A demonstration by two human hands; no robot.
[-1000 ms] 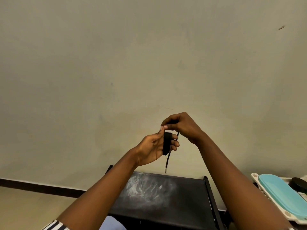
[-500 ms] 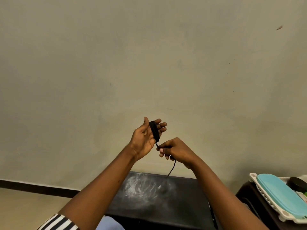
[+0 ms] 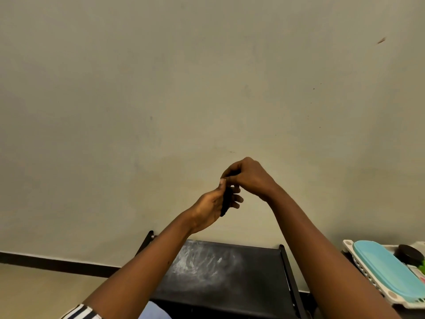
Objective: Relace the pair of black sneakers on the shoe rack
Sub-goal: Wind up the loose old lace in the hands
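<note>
A black shoelace (image 3: 226,201) is wound in a coil round the fingers of my left hand (image 3: 212,204), which is raised in front of the wall with its thumb up against the coil. My right hand (image 3: 249,177) hovers just above it, fingers curled, pinching the lace's free end at the top of the coil. Below both hands stands the black shoe rack (image 3: 253,279), its top shelf dusty with white smears. No sneakers are in view.
A white tray (image 3: 377,285) holding a turquoise lid (image 3: 388,270) and a round black object (image 3: 409,254) sits at the lower right beside the rack. A plain beige wall fills most of the view, with a dark skirting strip (image 3: 57,264) at the lower left.
My right hand has risen from below the left hand to above it, carrying the lace end up over the coil. The dangling tail is no longer visible.
</note>
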